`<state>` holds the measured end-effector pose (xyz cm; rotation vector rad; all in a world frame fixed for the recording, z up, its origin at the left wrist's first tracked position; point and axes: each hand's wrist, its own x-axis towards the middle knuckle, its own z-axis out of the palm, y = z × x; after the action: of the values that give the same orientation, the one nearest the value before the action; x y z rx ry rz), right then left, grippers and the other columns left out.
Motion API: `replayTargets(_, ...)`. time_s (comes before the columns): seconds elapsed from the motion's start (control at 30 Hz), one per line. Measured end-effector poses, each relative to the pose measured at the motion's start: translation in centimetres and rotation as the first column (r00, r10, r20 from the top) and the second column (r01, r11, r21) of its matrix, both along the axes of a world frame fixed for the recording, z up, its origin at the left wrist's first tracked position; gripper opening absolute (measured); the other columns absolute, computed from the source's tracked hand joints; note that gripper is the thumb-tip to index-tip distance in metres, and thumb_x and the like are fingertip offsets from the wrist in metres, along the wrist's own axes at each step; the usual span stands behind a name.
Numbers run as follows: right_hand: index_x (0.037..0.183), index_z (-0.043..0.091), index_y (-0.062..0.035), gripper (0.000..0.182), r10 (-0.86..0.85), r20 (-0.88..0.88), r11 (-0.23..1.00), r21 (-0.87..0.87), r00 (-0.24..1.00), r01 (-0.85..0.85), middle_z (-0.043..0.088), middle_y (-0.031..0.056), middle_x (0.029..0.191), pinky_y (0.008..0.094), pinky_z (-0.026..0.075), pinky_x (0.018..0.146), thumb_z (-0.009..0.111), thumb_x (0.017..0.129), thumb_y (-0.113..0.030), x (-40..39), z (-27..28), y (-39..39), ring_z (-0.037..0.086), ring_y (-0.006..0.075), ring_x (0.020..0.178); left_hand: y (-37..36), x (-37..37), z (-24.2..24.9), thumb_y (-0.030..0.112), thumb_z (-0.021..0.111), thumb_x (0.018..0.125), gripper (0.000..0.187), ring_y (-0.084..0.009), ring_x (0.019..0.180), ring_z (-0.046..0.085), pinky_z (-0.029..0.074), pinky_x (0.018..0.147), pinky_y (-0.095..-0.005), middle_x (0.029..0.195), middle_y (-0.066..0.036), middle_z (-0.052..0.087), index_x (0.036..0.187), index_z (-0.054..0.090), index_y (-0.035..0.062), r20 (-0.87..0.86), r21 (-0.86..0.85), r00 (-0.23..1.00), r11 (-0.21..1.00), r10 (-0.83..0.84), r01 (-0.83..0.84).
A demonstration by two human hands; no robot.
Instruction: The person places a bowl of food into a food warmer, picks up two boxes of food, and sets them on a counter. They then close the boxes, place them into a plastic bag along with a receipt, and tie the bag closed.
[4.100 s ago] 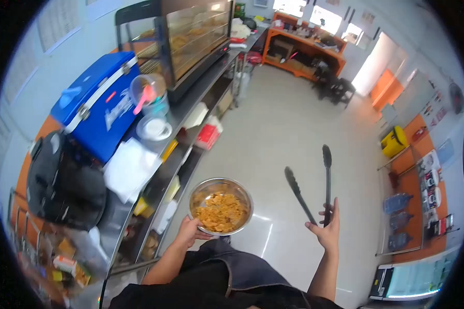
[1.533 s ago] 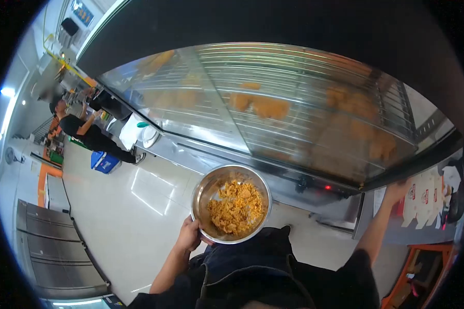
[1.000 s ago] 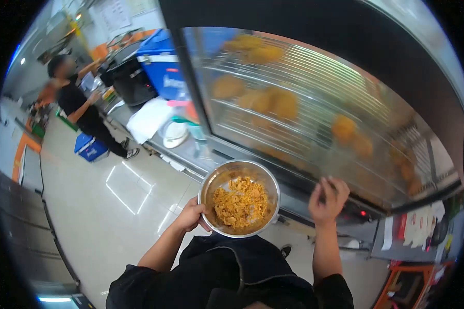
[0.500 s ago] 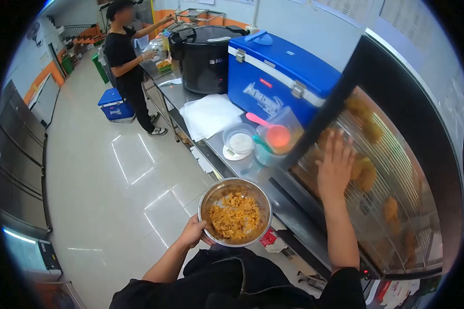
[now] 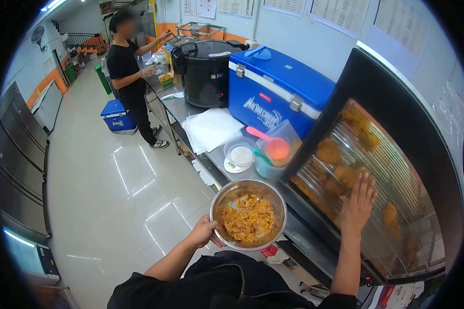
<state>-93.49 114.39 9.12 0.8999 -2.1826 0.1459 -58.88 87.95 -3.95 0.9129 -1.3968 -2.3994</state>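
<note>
A metal bowl [image 5: 217, 205] with orange-brown crumbly food [image 5: 248, 219] in it is held at its left rim by my left hand [image 5: 203, 232]. My right hand [image 5: 358, 206] lies with its fingers stretched out against the glass front of a black display cabinet [image 5: 319, 123]. Behind the glass, several golden-brown fried pieces [image 5: 329, 151] rest on wire racks. Just beyond the bowl, a small white scale [image 5: 236, 166] with a clear round container on it stands on the metal table, beside plastic tubs and a pink scoop [image 5: 276, 148].
A large blue cooler [image 5: 278, 82] and a black cooker [image 5: 203, 77] stand along the wall on the metal table [image 5: 203, 157]. White sheets [image 5: 211, 129] lie in front of them. At the table's far end a person [image 5: 126, 72] in black stands near another blue cooler [image 5: 117, 116].
My right hand has slid right along the cabinet glass. The bowl, with my left hand on it, has shifted slightly right. The camera view has tilted up a little.
</note>
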Motion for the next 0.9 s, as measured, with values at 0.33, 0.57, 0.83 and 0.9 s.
replayTargets(0.33, 0.164, 0.023, -0.0117, 0.086, -0.206, 0.04, 0.961, -0.181, 0.978, 0.21, 0.016, 0.0149, 0.171, 0.0582, 0.012, 0.125, 0.067, 0.09, -0.01, 4.2, -2.4, 6.0, 0.014, 0.0354, 0.158, -1.0, -0.9, 1.6, 0.003, 0.051, 0.083, 0.06, -0.0358, 0.059, 0.073, 0.065, 0.048, -0.0398, 0.088, -0.026, 0.07, 0.14, 0.036, -0.0059, -0.044, 0.043, 0.992, 0.992, -0.12, 0.122)
replayTargets(0.57, 0.163, 0.021, -0.0078, 0.094, -0.317, 0.226, 0.923, -0.15, 0.921, 0.355, 0.015, 0.0199, 0.17, 0.0591, 0.013, 0.124, 0.074, 0.086, -0.018, 9.4, -5.8, 8.2, 0.014, 0.0386, 0.157, -1.6, -0.9, 2.5, 0.002, 0.054, 0.081, 0.059, -0.0418, 0.062, 0.072, 0.065, 0.046, -0.0473, 0.103, -0.031, 0.068, 0.138, 0.041, -0.008, -0.185, -0.038, 0.975, 0.992, -0.123, 0.118)
replayTargets(0.83, 0.152, 0.044, -0.0048, 0.07, 0.155, 0.267, 0.839, -0.545, 0.951, 0.016, 0.025, 0.0273, 0.164, 0.0529, 0.027, 0.121, 0.072, 0.088, -0.009, 16.2, -16.9, 10.5, 0.029, 0.0471, 0.149, -0.9, -1.1, 6.8, 0.005, 0.05, 0.076, 0.063, -0.0403, 0.053, 0.069, 0.062, 0.038, -0.0444, 0.096, -0.03, 0.067, 0.135, 0.038, -0.0128, -0.328, -0.108, 0.917, 0.974, -0.226, 0.201)
replayTargets(0.9, 0.149, 0.048, -0.0045, 0.066, 0.197, 0.268, 0.8, -0.6, 0.943, 0.004, 0.027, 0.0271, 0.163, 0.0514, 0.03, 0.12, 0.072, 0.088, -0.008, 17.3, -21.7, 10.6, 0.032, 0.0469, 0.148, -2.1, -1.7, 6.0, 0.004, 0.048, 0.077, 0.068, -0.0437, 0.055, 0.069, 0.063, 0.04, -0.0466, 0.102, -0.033, 0.065, 0.14, 0.031, -0.0123, -0.381, -0.071, 0.884, 0.962, -0.271, 0.264)
